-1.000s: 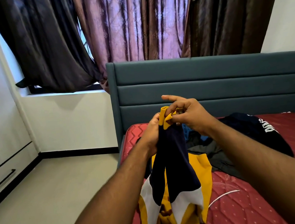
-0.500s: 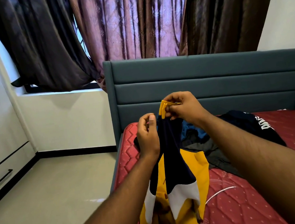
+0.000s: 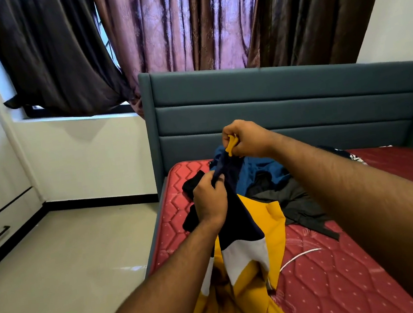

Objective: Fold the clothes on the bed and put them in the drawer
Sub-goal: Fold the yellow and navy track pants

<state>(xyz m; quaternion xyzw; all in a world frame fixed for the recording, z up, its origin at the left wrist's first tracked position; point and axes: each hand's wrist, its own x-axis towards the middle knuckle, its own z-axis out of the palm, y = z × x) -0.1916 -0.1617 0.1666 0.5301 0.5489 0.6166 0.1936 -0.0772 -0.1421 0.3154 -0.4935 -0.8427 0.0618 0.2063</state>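
Far left, 9 o'clock: white wardrobe with a drawer (image 3: 0, 231), closed, black bar handle. Pale tiled floor (image 3: 67, 277) ran from it to the bed. Window sill at 10 o'clock, dark curtains (image 3: 184, 23) hung across the top, 11 to 1.

Left hand (image 3: 209, 201) sat just left of centre, back of the hand to camera, fingers curled, pinching a dark navy fold of the shirt (image 3: 243, 232) at its top edge. Black cloth (image 3: 193, 184) lay behind that hand on the mattress, at its 11 o'clock.

Shirt hung from both hands over the mattress edge: navy upper part, white wedge below, yellow body bunched down to 6 o'clock. Not folded yet.

Right hand (image 3: 247, 139) was higher, at the left hand's 1 o'clock, well closed, gripping the shirt's yellow collar tip between thumb and fingers. The two hands were apart, with a taut navy strip between them.

Behind the hands: teal padded headboard (image 3: 284, 100), 12 to 3. Red quilted mattress (image 3: 345, 282) filled 3 to 5. On it, a blue garment (image 3: 256, 171) just below the right wrist, a dark grey one (image 3: 292, 205) touching it at its 5 o'clock, partly under the right forearm. Another dark garment with white print at 3 o'clock, mostly hidden by that arm. Thin white cord (image 3: 299, 256) lay on the mattress just right of the yellow cloth.
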